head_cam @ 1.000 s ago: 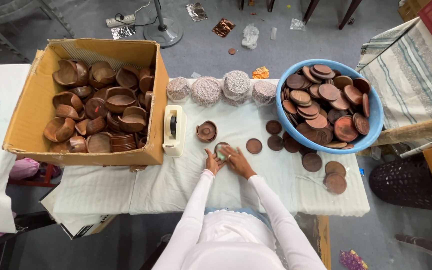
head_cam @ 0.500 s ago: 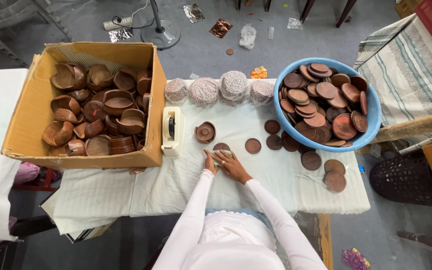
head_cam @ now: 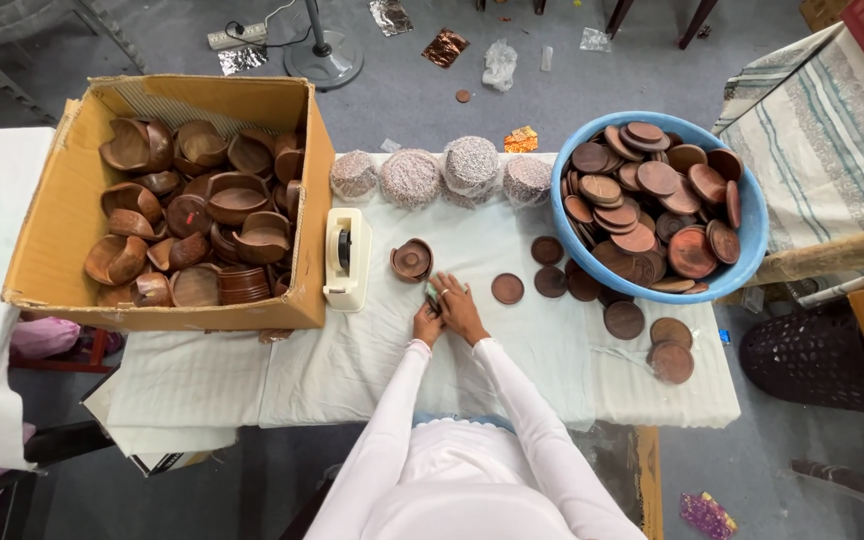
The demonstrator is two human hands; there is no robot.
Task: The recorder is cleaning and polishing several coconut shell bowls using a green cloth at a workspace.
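My left hand (head_cam: 426,325) and my right hand (head_cam: 462,307) meet on the white cloth of the table (head_cam: 512,370), both in white sleeves. Together they hold a small round piece (head_cam: 432,293) against the cloth. My fingers hide most of it, and only a pale greyish edge shows. Just beyond my hands sits a small wooden bowl (head_cam: 411,259) with a disc in it. Several loose brown wooden discs (head_cam: 507,288) lie to the right of my right hand.
A cardboard box (head_cam: 52,240) of wooden bowls stands at the left. A cream tape dispenser (head_cam: 346,258) lies beside it. A blue basin (head_cam: 752,235) full of wooden discs is at the right. Wrapped speckled bundles (head_cam: 410,177) line the far edge. A fan base (head_cam: 322,65) and litter lie on the floor.
My hands have closed together over the small round piece, which showed more plainly between them a second ago. My right hand now lies over it.
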